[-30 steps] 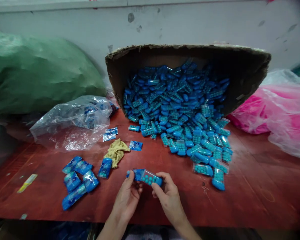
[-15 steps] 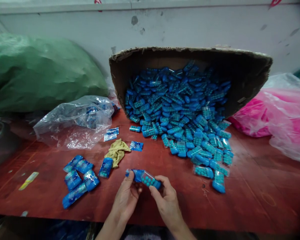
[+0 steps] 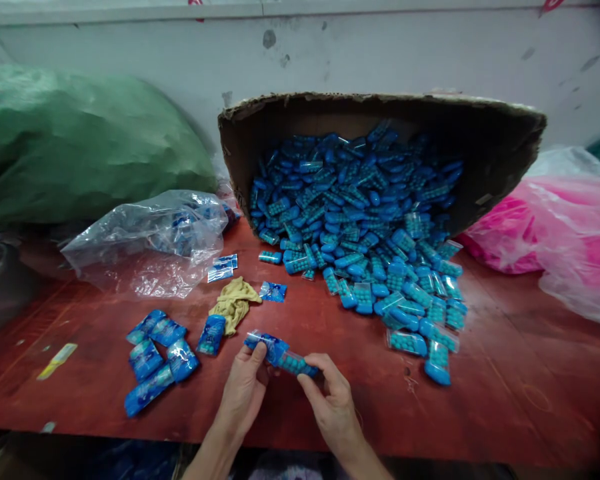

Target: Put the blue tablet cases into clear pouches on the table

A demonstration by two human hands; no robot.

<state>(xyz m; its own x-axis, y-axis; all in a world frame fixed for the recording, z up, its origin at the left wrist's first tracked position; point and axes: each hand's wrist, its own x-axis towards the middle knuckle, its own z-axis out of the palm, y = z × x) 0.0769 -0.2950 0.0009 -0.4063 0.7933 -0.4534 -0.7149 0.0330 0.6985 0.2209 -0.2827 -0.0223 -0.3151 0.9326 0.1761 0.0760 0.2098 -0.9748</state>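
Against the wall at the back of the red table (image 3: 505,373), a tipped cardboard box (image 3: 485,140) spills a heap of blue capsule packs (image 3: 360,220) toward the near edge. Left of the box lie a green sack (image 3: 80,140) and a clear plastic bag (image 3: 150,240); right of it, a pink bag (image 3: 555,227). In front of the box, near the table's front edge, both hands hold one capsule pack (image 3: 296,363) half inside a small blue sachet (image 3: 265,345). The left hand (image 3: 243,393) pinches the sachet, thumb on top; the right hand (image 3: 333,400) closes thumb and fingers on the pack's right end. Their shared long axis runs left to right, the sachet end higher and farther, the pack end tilted down toward the right hand. Half a second earlier the pack showed more of its length; now it sits deeper in the sachet and the tilt is steeper. Left of the box's spill, filled sachets (image 3: 155,360) cluster near a yellow cloth (image 3: 234,303). Nothing lies between the hands and the heap.
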